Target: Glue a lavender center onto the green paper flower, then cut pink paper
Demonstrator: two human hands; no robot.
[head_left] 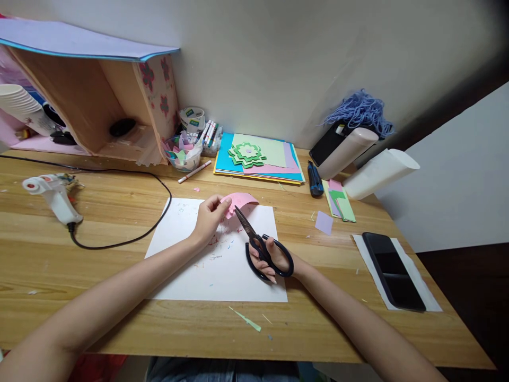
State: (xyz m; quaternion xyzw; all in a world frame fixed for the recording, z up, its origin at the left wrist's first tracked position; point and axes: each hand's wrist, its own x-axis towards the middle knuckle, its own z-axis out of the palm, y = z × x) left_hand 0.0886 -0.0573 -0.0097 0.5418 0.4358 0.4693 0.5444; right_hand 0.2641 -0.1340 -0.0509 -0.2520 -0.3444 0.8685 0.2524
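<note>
Between the thumb and fingers of my left hand (210,217) is a piece of pink paper (245,200), curved, with a notched lower edge. My right hand (274,257) is wrapped around the black handles of a pair of scissors (251,231). The blade tips point up and left and are at the pink paper's lower edge; I cannot tell whether they touch it. Under both hands lies a white sheet of paper (178,281) with coloured marks on it.
A white glue gun (55,199) with a black cord lies left. Behind stand an open box (155,106), a cup of scraps (183,159) and stacked coloured paper (278,178) bearing a green paper flower (246,154). To the right are a utility knife (315,180) and a phone (393,270).
</note>
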